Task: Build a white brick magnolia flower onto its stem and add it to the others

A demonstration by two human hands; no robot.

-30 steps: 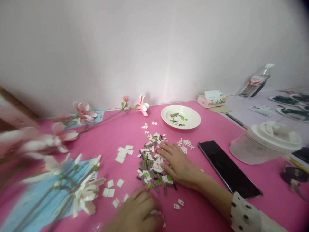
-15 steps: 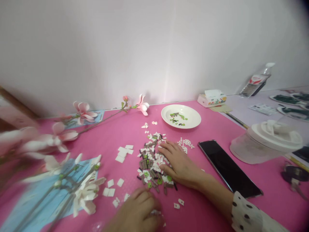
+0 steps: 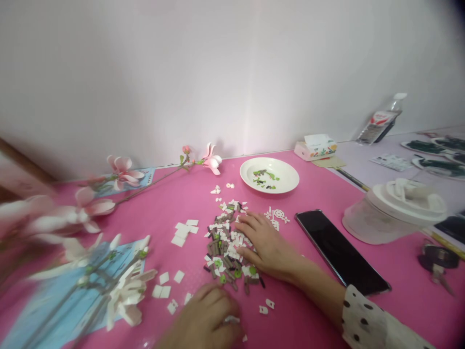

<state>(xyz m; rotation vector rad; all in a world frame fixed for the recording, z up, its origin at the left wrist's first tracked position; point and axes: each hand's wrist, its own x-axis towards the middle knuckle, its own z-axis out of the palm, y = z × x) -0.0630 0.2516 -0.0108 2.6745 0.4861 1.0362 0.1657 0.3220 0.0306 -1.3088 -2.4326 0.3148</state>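
A pile of small building bricks [image 3: 222,247] in white, grey-brown, black and green lies on the pink table mat. My right hand [image 3: 267,247] rests on the pile's right side, fingers spread and holding nothing I can see. At the bottom, my left hand [image 3: 209,315] is curled and slightly blurred, with a small white brick [image 3: 231,319] showing between its fingers and thumb. Square white tiles [image 3: 184,231] lie left of the pile. Two white pieces [image 3: 267,306] are right of my left hand, and white lattice-like parts [image 3: 279,214] sit beyond my right hand.
A white plate [image 3: 250,183] holds several green and brown pieces. Brick-built magnolia branches [image 3: 125,295] lie over blue sheets [image 3: 54,305] at left. To the right are a phone [image 3: 341,249], a lidded tub [image 3: 392,213], keys [image 3: 438,264], a tissue pack [image 3: 316,148] and a bottle [image 3: 381,121].
The view has shifted very slightly, so everything sits a little further left. Both hands keep nearly the same pose and place.
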